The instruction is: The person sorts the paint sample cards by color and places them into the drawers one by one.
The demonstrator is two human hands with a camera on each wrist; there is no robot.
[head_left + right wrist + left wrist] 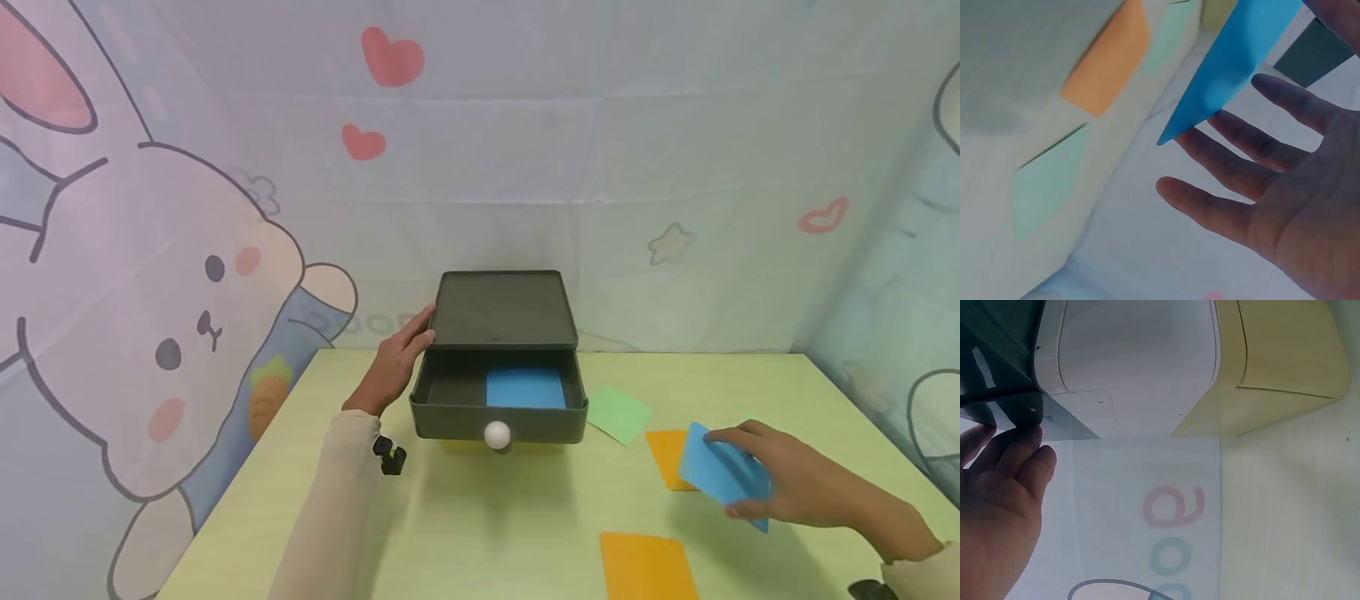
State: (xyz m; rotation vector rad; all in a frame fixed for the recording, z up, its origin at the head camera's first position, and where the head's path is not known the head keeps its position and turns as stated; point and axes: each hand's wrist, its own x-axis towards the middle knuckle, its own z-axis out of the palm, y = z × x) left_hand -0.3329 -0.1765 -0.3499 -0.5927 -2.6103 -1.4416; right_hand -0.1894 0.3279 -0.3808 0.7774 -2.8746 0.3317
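A small cabinet of drawers (504, 308) with a dark top stands at the back of the table. Its top drawer (450, 422), with a white knob (497, 434), is pulled out, and a blue sheet of paper (525, 389) lies in its right part. My left hand (390, 367) rests its fingers against the cabinet's left side near the top. Off to the right, my right hand (813, 479) pinches another blue sheet of paper (722, 473) above the table. In the right wrist view that sheet (1229, 69) lies between thumb and fingers.
An orange sheet (666, 450) lies partly under the held sheet, with a second orange sheet (648, 567) nearer the front. Beside the drawer is a green sheet (618, 414). White and yellow drawers (1285, 347) sit below the dark one. A printed cloth (675, 125) hangs behind.
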